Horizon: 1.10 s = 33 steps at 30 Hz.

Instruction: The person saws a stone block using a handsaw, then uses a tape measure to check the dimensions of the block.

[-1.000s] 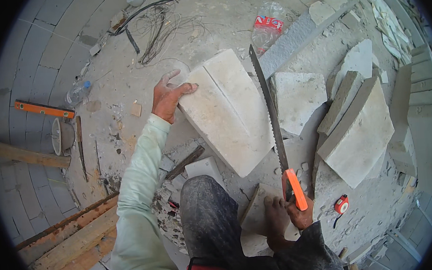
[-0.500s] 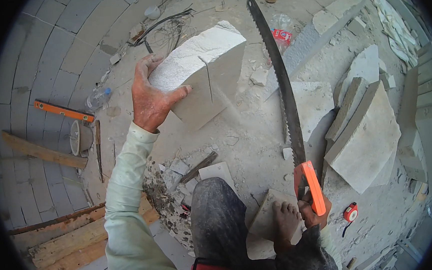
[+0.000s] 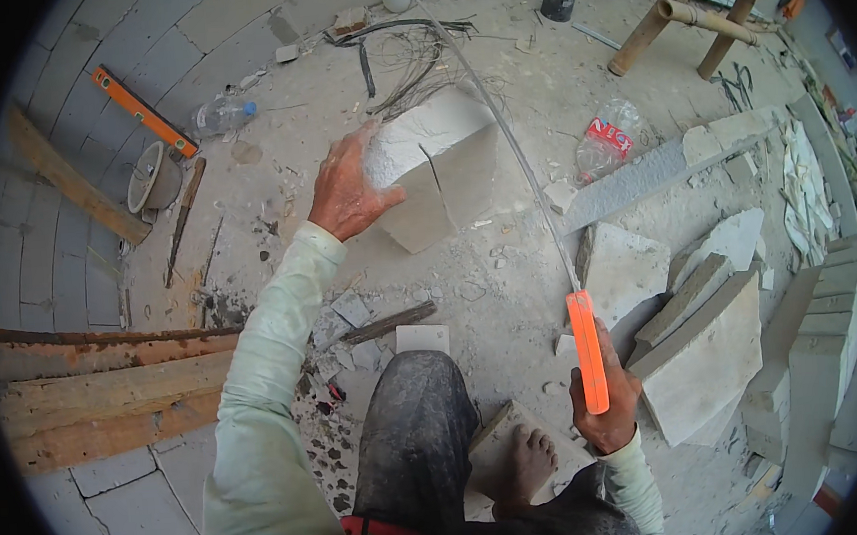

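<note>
A pale lightweight concrete block (image 3: 470, 177) stands on the dusty floor, its top rough and a narrow saw cut running down its near face. My left hand (image 3: 351, 185) grips the block's left end, fingers over the top and thumb on the near face. In my right hand (image 3: 612, 406) is the orange handle of a hand saw (image 3: 587, 351). The long thin blade, seen nearly edge-on, slants up and away to the left, passing along the block's right side. Whether it touches the block I cannot tell. My bare foot (image 3: 531, 459) rests on a flat slab piece (image 3: 488, 442).
Broken slabs (image 3: 708, 357) lean together at the right, near a long block strip (image 3: 631, 179). Beyond are a crushed plastic bottle (image 3: 606, 141), wires (image 3: 414, 65) and a wooden trestle (image 3: 704, 15). Leftward lie an orange spirit level (image 3: 144, 110), a bowl (image 3: 154, 177) and timber planks (image 3: 110, 404).
The saw blade has turned from broadside to edge-on and swung left, and my right hand's grip has rotated with it. My left hand stays on the block. The view has shifted, showing more floor ahead.
</note>
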Each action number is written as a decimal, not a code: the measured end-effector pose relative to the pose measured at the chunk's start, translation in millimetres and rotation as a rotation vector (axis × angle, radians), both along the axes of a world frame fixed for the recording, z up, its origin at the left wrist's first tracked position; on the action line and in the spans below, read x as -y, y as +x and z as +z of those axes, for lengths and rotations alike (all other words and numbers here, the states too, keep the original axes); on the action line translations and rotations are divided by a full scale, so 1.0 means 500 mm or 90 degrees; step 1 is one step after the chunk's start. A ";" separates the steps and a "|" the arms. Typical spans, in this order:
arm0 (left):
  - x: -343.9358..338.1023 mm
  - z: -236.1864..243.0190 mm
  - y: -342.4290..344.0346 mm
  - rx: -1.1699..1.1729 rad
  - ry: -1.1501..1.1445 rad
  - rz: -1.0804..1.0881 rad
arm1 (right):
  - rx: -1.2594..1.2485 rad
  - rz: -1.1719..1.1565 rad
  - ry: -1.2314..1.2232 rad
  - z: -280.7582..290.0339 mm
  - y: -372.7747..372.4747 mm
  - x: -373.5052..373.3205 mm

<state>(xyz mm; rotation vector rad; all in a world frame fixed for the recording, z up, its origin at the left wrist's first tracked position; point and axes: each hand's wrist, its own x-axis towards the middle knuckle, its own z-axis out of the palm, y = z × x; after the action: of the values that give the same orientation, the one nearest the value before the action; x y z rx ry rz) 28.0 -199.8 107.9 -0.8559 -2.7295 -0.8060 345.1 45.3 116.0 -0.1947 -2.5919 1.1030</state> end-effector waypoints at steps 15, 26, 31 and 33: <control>-0.094 0.024 -0.006 0.030 -0.123 0.166 | 0.057 0.070 0.469 0.107 0.017 -0.019; -0.103 0.025 -0.001 0.065 -0.059 0.110 | 0.100 0.042 0.485 0.128 -0.162 0.031; -0.065 0.021 -0.036 0.036 -0.080 0.138 | 0.065 0.024 0.438 0.099 -0.031 0.026; -0.063 0.026 -0.021 0.036 -0.083 0.127 | 0.042 0.024 0.470 0.108 -0.081 0.025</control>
<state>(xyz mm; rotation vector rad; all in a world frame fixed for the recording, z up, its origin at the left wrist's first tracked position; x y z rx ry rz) 17.6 -168.4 121.1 -0.5785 -2.8846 -0.6277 304.3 32.7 170.2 -0.0059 -2.8679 0.0962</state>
